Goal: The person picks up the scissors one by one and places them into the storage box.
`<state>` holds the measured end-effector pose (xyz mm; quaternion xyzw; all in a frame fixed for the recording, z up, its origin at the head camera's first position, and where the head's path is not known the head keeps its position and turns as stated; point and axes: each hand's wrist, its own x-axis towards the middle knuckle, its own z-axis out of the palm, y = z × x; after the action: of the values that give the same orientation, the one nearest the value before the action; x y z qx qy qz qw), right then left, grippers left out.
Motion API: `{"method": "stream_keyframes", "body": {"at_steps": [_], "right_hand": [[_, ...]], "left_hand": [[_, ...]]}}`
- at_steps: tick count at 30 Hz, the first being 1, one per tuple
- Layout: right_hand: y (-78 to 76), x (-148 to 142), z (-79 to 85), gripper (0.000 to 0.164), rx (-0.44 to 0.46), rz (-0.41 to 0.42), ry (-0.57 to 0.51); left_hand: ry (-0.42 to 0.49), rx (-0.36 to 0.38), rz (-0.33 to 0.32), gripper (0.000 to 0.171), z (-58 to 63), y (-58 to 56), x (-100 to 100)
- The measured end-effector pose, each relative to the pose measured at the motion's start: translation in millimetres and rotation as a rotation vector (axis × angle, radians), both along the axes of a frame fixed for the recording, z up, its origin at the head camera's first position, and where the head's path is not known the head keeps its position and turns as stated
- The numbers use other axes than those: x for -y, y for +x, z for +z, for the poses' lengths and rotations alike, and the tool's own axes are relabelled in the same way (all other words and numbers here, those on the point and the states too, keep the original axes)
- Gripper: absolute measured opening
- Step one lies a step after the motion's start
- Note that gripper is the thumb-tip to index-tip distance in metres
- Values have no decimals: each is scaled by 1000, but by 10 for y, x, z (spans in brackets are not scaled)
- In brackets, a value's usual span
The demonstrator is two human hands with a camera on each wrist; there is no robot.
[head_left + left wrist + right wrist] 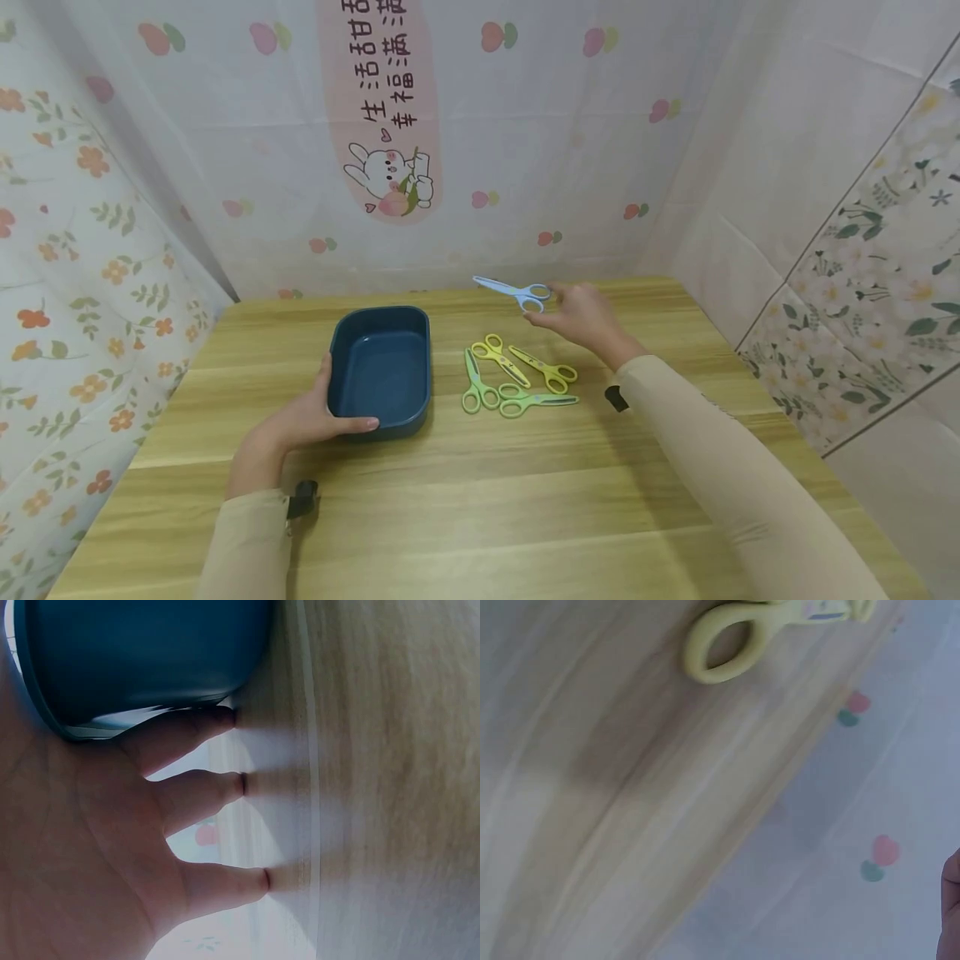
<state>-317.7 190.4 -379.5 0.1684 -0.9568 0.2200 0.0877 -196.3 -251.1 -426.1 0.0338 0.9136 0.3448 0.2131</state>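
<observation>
My left hand (303,421) rests against the near left corner of a dark blue rectangular bin (381,432). Its thumb lies along the front wall. In the left wrist view, the spread, straight fingers (199,799) reach down to the tabletop beside the bin (150,660). Light blue scissors (504,288) hang above the table's back edge, pinched at the handle loops by my right hand (581,318), blades pointing left. Only a sliver of that hand shows in the right wrist view, where its scissors are out of frame.
Between bin and right arm lie two yellow scissors (501,360), (542,367) and two green scissors (474,385), (536,401), close together. A yellow handle loop (724,667) shows in the right wrist view. Printed curtains (525,167) border the wooden table (450,517).
</observation>
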Motion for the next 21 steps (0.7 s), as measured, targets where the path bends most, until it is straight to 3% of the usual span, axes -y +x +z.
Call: {"method": "stream_keyframes", "body": {"at_steps": [9,16,21], "right_hand": [[113,278,184,82,7,35,-3],[271,576,253,70,-13,122,-13],[366,794,251,62,-92,200,-9]], "left_hand": [[7,6,1,153,-27,3,15],[-15,3,-3,153,-39,8,25],[-13,8,-1,153,-20,14,14]]}}
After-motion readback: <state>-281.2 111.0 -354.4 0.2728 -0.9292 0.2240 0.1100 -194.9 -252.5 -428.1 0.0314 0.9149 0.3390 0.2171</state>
